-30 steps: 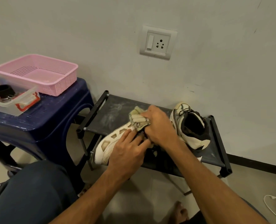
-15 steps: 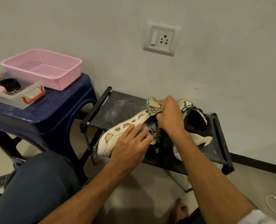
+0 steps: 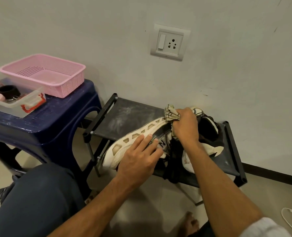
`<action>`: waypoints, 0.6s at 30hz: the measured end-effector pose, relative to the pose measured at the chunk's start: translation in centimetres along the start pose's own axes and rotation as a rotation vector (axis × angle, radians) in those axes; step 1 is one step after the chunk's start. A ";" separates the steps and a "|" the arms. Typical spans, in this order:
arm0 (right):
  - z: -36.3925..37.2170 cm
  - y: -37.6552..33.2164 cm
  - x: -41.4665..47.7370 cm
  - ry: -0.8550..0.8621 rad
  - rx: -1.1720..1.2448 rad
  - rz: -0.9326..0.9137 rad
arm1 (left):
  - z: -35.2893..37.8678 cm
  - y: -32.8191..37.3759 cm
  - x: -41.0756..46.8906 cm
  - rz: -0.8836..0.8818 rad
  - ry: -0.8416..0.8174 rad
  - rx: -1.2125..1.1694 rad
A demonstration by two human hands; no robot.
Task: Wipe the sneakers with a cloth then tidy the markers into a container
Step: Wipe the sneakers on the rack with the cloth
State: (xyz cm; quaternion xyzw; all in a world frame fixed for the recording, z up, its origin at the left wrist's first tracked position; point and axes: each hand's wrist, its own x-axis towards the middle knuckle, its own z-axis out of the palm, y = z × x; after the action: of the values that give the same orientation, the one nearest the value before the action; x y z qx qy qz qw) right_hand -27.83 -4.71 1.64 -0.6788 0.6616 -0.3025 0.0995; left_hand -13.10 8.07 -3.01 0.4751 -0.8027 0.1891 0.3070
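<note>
left hand [image 3: 138, 161] lies flat on the sneaker [image 3: 124, 144], fingers straight, steadying it; right hand [image 3: 184, 127] clenches the cloth [image 3: 171, 114] against the sole's far end. the sneaker lies on its side on the rack [image 3: 124, 115], long axis running toe near-left to heel far-right, so a wiping stroke would likely run back toward the left hand. other sneaker [image 3: 208, 134] sits just right; basket [image 3: 42, 72] on the stool [image 3: 56, 117], well left.

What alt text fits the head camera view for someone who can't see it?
A right hand grips a crumpled cloth against the far end of a white sneaker tipped on its side on a black rack, while the left hand rests on it. A second sneaker sits beside it; a pink basket stands on a blue stool to the left.
</note>
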 end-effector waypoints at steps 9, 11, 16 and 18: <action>-3.0 -4.1 -4.1 -0.370 0.070 -0.368 | -0.6 -0.6 0.8 -0.075 0.038 -0.061; -3.4 -3.9 -4.4 -0.430 0.067 -0.378 | -0.7 -0.6 0.7 -0.077 0.058 -0.083; -2.4 -2.5 -3.1 -0.252 -0.033 -0.122 | -0.9 -1.0 1.0 -0.138 0.023 -0.098; -3.2 -2.8 -3.2 -0.373 0.019 -0.126 | -0.9 -0.9 0.9 -0.134 0.029 -0.113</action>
State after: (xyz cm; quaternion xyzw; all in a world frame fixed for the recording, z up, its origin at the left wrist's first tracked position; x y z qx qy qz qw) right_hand -27.05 -0.53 4.75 -0.7624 0.5848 -0.1832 0.2077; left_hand -12.33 7.59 -1.79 0.5068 -0.7740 0.1297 0.3567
